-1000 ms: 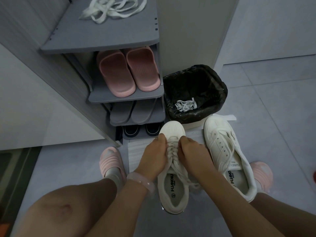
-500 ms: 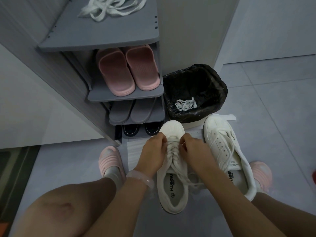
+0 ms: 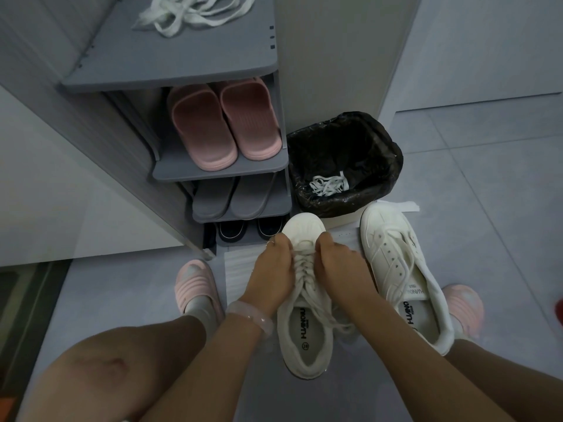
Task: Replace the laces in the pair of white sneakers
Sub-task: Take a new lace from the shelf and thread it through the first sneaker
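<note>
In the middle of the frame a white sneaker (image 3: pixel 304 330) lay on the gray floor (image 3: pixel 502 208). Its long way ran up and down the picture. Its round toe pointed to the top of the frame, at the shoe rack (image 3: pixel 170 65), and its open heel end pointed down toward the person.

The left hand (image 3: pixel 271 272) was on the left side of the shoe and the right hand (image 3: pixel 338 266) was on the right side. Both had curled fingers that pinched the lace (image 3: pixel 303 263) near the toe, with the crossed rows of lace between them.

The second sneaker (image 3: pixel 402 269) lay just right of the first one. Its toe pointed up too, tipped a bit to the left, and its lace hung loose.

A black bin (image 3: pixel 344 159) stood above the shoes, with a bunched old lace (image 3: pixel 329 184) inside. More white laces (image 3: pixel 192 13) lay on the top shelf at the upper left. Pink slippers (image 3: pixel 225 123) sat on the shelf below.
</note>
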